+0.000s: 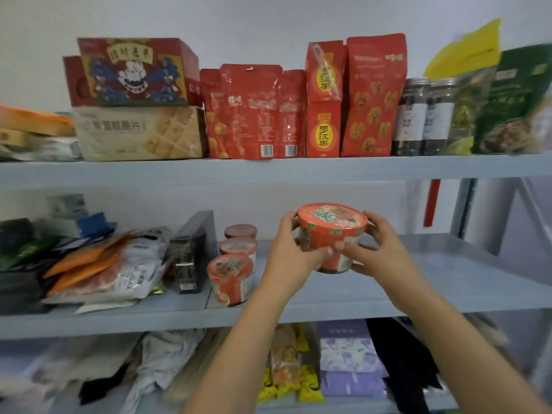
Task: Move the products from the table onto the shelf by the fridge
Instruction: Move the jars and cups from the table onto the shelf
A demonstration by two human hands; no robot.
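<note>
Above the red cup [332,220] — 罗汉果 boxes [324,100]

One cam only, on my head, wide-angle, facing fwd at the shelf [298,170], close up; three levels in view, mid one centred.
</note>
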